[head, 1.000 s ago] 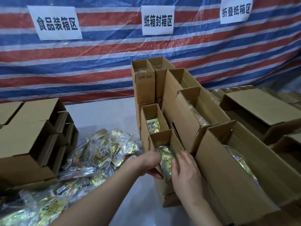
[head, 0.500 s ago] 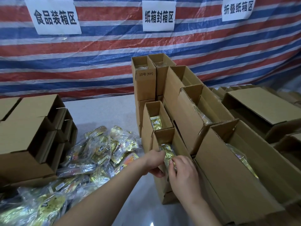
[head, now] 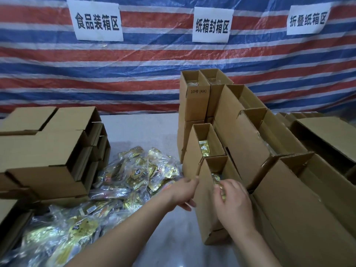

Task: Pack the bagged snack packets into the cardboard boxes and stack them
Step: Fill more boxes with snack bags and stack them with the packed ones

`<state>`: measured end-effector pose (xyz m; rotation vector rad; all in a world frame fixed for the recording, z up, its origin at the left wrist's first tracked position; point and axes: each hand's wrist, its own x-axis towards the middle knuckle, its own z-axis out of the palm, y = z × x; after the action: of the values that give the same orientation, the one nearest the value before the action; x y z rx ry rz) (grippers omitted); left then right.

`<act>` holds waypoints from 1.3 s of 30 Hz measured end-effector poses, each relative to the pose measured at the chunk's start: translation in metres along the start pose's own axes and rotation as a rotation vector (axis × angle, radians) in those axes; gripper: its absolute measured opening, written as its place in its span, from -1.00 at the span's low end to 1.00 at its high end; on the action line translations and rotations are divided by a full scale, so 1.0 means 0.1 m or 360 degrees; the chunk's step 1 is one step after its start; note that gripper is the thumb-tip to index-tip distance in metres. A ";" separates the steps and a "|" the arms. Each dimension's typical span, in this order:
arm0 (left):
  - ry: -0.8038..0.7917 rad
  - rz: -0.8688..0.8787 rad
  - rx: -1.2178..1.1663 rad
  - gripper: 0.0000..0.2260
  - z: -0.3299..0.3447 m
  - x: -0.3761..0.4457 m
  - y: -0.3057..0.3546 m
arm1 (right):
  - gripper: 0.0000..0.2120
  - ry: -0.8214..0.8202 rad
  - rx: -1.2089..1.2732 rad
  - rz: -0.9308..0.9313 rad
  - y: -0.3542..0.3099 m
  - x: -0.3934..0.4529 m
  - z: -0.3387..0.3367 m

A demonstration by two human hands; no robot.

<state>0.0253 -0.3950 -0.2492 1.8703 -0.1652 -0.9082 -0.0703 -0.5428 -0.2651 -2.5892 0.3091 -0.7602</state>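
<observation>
Gold snack packets (head: 216, 179) inside upright open box (head: 207, 205)

**Soft, even light; warped edges**

I get flat, diffuse light with only faint shadows under the boxes (head: 210, 199). Left of them, the snack bags (head: 134, 176) throw small glints off foil and plastic. The striped tarp (head: 134, 74) behind bows toward the corners, and the nearest bags smear soft.
</observation>
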 end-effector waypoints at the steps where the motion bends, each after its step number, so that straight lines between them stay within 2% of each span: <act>1: 0.0058 0.0023 0.0018 -0.50 -0.13 -0.06 -0.06 | -0.96 -0.0010 0.0004 -0.0012 -0.08 0.03 0.04; 4: 0.0254 0.0095 0.0113 -0.65 -0.60 -0.25 -0.27 | -0.97 -0.0083 0.0040 -0.0064 -0.42 0.14 0.22; 6: 0.0385 0.0124 0.0134 -0.67 -0.92 -0.42 -0.44 | -0.97 -0.0206 0.0114 -0.0127 -0.71 0.18 0.41; 12: 0.0753 0.0056 0.0217 -0.68 -1.86 -1.01 -1.01 | -0.71 -0.0632 0.0390 -0.0248 -1.72 0.10 1.06; 15: 0.0932 0.0069 0.0279 -0.76 -2.25 -1.24 -1.30 | -0.65 -0.0808 0.0438 -0.0265 -2.12 0.03 1.31; 18: 0.1379 0.0123 0.0929 -0.78 -2.58 -1.21 -1.48 | -0.65 -0.0885 0.0455 -0.0263 -2.37 -0.01 1.48; 20: 0.1577 0.0082 0.1276 -0.59 -2.75 -1.01 -1.51 | -0.68 -0.0878 0.0445 -0.0258 -2.44 -0.01 1.54; 23: 0.1424 -0.0150 0.1573 -0.26 -3.02 -0.64 -1.47 | -0.65 -0.0914 0.0406 -0.0216 -2.46 0.05 1.59; 26: 0.1311 -0.0323 0.1773 -0.16 -3.19 -0.34 -1.49 | -0.60 -0.0980 0.0347 -0.0249 -2.46 0.13 1.59; 30: 0.1226 -0.0378 0.1758 -0.37 -3.17 -0.23 -1.43 | -0.59 -0.0957 0.0292 -0.0274 -2.46 0.29 1.60; 35: 0.1252 -0.0381 0.1773 -0.45 -3.04 -0.69 -1.15 | -0.59 -0.0921 0.0374 -0.0346 -2.64 0.57 1.57; 38: 0.1330 -0.0154 0.1548 -0.75 -2.96 -1.11 -0.94 | -0.43 -0.0863 0.0331 -0.0478 -2.83 0.89 1.48; 39: 0.1285 -0.0036 0.1433 -0.78 -2.93 -1.24 -0.87 | -0.38 -0.0829 0.0236 -0.0553 -2.88 1.00 1.43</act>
<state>0.1053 -0.0794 -0.1963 2.9238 -0.0470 0.0240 0.1181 -0.2721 -0.1967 -2.6073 -0.3474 -0.1775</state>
